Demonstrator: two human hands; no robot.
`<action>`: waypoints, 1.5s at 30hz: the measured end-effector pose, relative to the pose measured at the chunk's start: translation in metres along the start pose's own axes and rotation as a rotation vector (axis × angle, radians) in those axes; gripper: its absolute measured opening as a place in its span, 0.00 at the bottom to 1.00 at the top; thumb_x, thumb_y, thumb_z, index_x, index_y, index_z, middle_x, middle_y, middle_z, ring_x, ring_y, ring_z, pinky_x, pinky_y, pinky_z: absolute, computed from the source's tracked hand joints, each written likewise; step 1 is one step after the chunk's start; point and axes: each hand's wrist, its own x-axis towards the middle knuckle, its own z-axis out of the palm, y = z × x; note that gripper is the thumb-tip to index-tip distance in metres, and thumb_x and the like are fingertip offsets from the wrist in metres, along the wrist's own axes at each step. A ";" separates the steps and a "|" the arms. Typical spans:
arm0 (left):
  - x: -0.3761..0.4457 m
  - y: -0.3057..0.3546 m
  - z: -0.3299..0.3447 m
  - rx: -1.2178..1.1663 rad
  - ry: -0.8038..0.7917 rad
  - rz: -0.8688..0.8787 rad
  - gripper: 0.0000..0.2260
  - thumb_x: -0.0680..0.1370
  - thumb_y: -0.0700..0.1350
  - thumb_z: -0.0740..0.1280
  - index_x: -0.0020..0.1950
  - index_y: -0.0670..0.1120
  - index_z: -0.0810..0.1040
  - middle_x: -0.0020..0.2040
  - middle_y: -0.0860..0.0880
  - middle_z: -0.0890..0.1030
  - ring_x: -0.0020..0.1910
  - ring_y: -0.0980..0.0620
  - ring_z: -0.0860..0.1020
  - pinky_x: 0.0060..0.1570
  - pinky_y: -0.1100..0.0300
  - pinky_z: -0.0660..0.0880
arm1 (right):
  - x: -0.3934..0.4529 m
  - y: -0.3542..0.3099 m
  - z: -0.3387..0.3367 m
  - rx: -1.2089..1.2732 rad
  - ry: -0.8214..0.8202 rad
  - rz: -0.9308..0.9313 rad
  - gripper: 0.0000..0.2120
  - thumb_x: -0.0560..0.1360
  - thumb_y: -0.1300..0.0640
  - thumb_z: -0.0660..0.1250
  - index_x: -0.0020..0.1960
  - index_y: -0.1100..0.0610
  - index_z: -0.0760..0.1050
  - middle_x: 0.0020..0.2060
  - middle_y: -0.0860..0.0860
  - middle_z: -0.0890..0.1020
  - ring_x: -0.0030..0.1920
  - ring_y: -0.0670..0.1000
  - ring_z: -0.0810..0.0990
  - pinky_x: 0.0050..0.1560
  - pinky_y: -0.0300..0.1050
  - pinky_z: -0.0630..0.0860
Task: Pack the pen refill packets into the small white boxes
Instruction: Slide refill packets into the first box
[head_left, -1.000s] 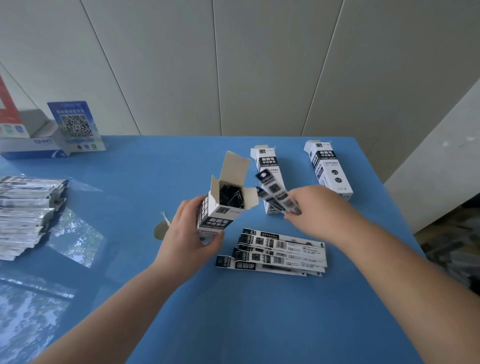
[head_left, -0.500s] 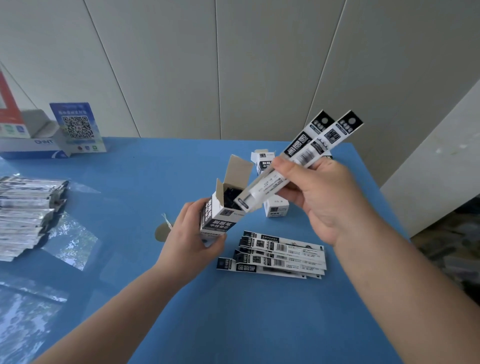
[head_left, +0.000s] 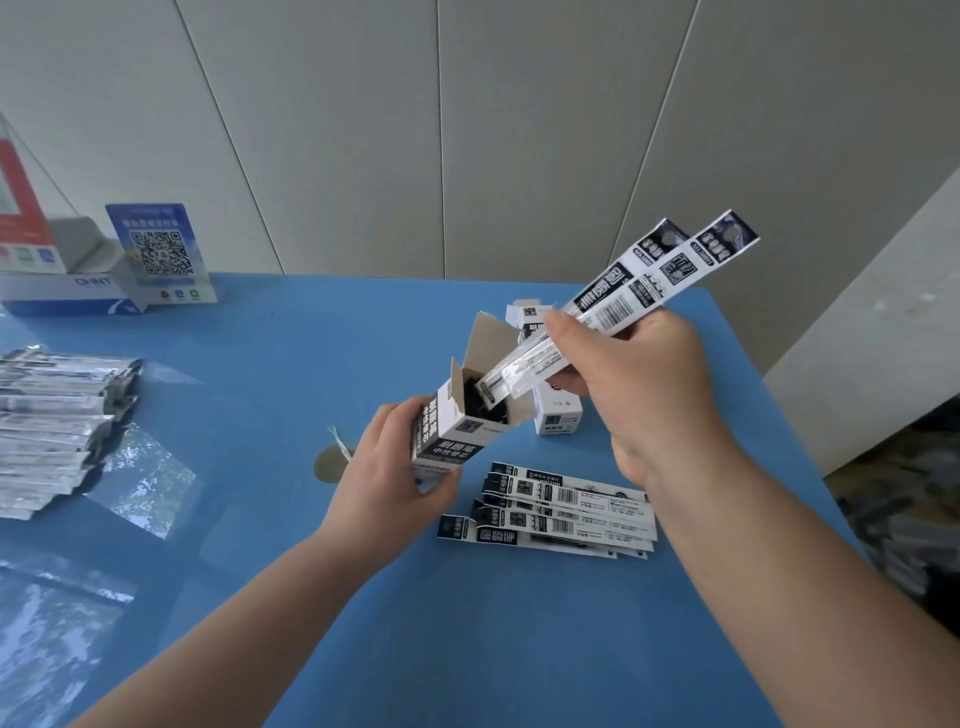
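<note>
Packet (head_left: 628, 296) tips at box (head_left: 457, 431) mouth

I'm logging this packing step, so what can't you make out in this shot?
- Head view: contents of the open box, dark inside.
- Box behind, mostly hidden by the right hand and its two packets.
- Left hand covers the box's bottom.
- Packet print too small.

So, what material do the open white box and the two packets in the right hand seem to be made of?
The open white box, held by the left hand, looks like thin printed cardboard: its raised flap shows a dull grey-brown inside and sharp folds. The two packets, pinched by the right hand, seem to be glossy plastic film, probably; their lower ends look clear and shiny.
</note>
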 end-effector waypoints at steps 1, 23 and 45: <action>0.000 0.000 0.000 0.002 -0.001 0.002 0.28 0.70 0.55 0.69 0.68 0.62 0.64 0.58 0.72 0.67 0.58 0.66 0.72 0.52 0.73 0.67 | 0.001 0.001 0.000 -0.009 -0.007 0.005 0.06 0.75 0.61 0.74 0.39 0.56 0.81 0.38 0.52 0.88 0.40 0.52 0.89 0.39 0.47 0.85; 0.003 0.006 0.001 0.027 0.008 0.038 0.29 0.70 0.49 0.72 0.69 0.55 0.66 0.56 0.62 0.69 0.56 0.54 0.76 0.55 0.58 0.73 | -0.015 0.002 0.012 -0.305 -0.294 0.058 0.17 0.71 0.40 0.68 0.49 0.53 0.78 0.36 0.46 0.84 0.34 0.45 0.79 0.42 0.49 0.78; 0.000 0.001 -0.001 -0.015 0.017 -0.037 0.28 0.69 0.50 0.71 0.67 0.58 0.65 0.56 0.68 0.69 0.57 0.70 0.69 0.52 0.79 0.64 | 0.011 0.112 -0.060 -1.400 -0.619 -0.056 0.21 0.75 0.40 0.71 0.65 0.46 0.77 0.55 0.45 0.75 0.62 0.50 0.73 0.52 0.48 0.73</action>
